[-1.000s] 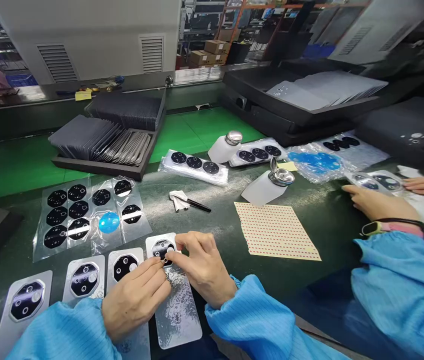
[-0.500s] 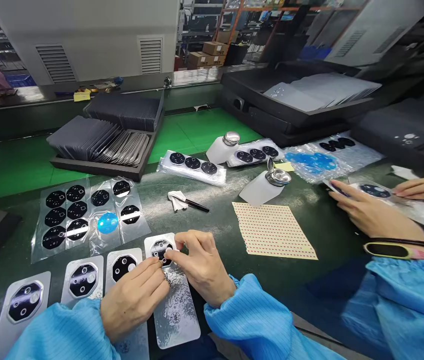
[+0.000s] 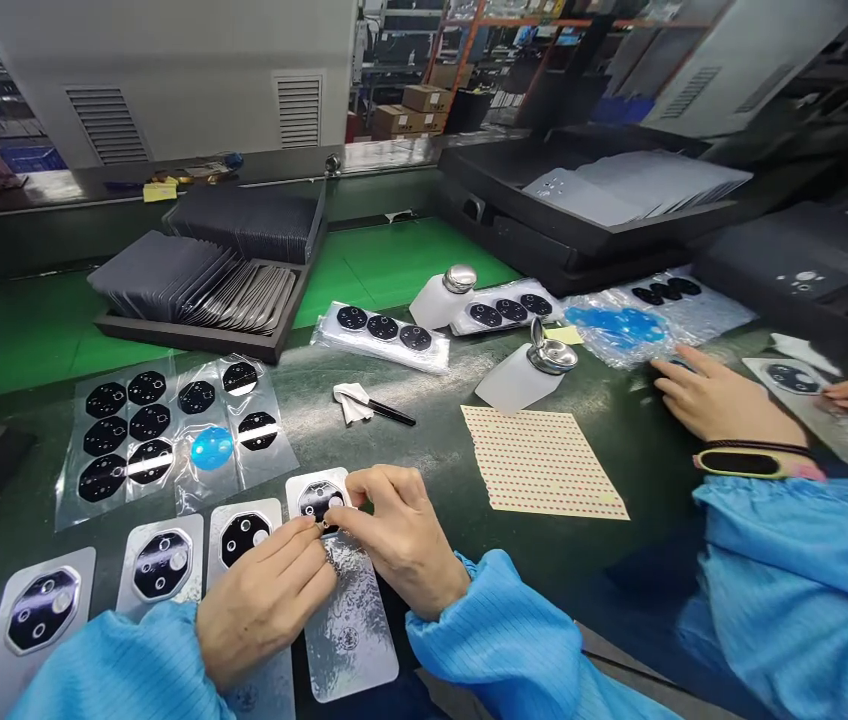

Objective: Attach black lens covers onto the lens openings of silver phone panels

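Several silver rounded-corner panels, which look like phone backs, lie in a row before me, each with a black octagonal plate at its top end. On the rightmost panel (image 3: 353,630), its black plate (image 3: 317,497) has round holes and a pale disc. My left hand (image 3: 270,595) reaches over the panel beside it, thumb and finger closed at the lower edge of that plate. There my right hand (image 3: 401,545) also pinches, its fingertips meeting the left ones. Between them is something small that I cannot make out. Further left are another panel (image 3: 161,560) and the leftmost panel (image 3: 38,620).
Clear film sheets (image 3: 176,400) carry black octagons and a blue one. A black pen-like tool (image 3: 392,412) rests by a white wipe (image 3: 351,402). Around are a sticker sheet (image 3: 544,465), a pump bottle (image 3: 518,378) and a panel tray (image 3: 191,335). A co-worker's hand (image 3: 731,400) is at right.
My hands stay at the same plate, fingertips shifting only slightly. The co-worker's nearer hand has moved off their panel toward the blue pieces. The whole view has shifted a little.
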The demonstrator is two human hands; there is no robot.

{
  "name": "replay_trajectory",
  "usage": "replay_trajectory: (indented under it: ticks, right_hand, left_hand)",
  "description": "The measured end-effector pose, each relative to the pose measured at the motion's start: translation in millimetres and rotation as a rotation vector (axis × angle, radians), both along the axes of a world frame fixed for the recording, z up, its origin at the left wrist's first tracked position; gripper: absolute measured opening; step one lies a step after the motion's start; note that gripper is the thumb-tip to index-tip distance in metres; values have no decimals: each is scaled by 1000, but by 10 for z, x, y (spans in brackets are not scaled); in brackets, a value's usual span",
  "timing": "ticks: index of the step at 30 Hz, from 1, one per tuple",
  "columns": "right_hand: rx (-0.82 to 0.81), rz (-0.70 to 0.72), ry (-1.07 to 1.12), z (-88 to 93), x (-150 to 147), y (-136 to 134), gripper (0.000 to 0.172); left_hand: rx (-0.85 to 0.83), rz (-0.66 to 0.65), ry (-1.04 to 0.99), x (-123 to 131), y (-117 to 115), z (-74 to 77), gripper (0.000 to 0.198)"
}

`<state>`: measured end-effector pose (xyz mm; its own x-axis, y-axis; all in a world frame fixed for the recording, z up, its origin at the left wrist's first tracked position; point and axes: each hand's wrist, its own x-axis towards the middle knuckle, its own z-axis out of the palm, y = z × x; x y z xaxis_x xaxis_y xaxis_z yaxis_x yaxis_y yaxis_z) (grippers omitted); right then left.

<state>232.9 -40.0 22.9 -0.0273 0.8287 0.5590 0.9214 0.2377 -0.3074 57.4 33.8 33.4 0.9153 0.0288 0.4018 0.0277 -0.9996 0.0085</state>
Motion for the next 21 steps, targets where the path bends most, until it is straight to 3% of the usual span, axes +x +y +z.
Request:
replay_trajectory:
  ticks: [11, 18, 21]
  right_hand:
    - [20, 47, -25, 20, 12, 17, 33]
    - [-1, 58, -29, 11, 27, 34, 24]
    - [-29, 45, 124, 98, 88, 66, 19]
  left_hand:
    - [4, -20, 24, -14, 2, -40, 22]
    - [-6, -28, 17, -29, -2, -43, 21]
    - [-25, -27, -3, -28, 1, -51, 18]
